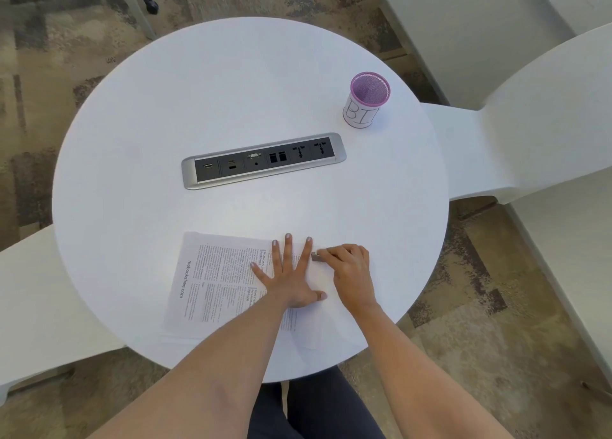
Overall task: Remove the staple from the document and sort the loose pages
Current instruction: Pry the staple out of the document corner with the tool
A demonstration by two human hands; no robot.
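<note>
the left hand [288, 278] lies flat, fingers spread, on the printed white paper document [212, 279] on the round white worktop [149, 124], while the right hand [351, 269] pinches a small grey metal staple remover [316, 256] at the document's far right corner.

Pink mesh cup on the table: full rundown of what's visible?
The cup is a round pen holder of fine pink-purple wire mesh with a solid pink rim. A white paper label wraps its lower body, with hand-drawn letters that read "BI"; the rest curves out of view. It stands upright on the white table, far right, beyond the socket strip. No contents show through its open top. Nothing touches it except the table; both hands are well away, at the near edge.
</note>
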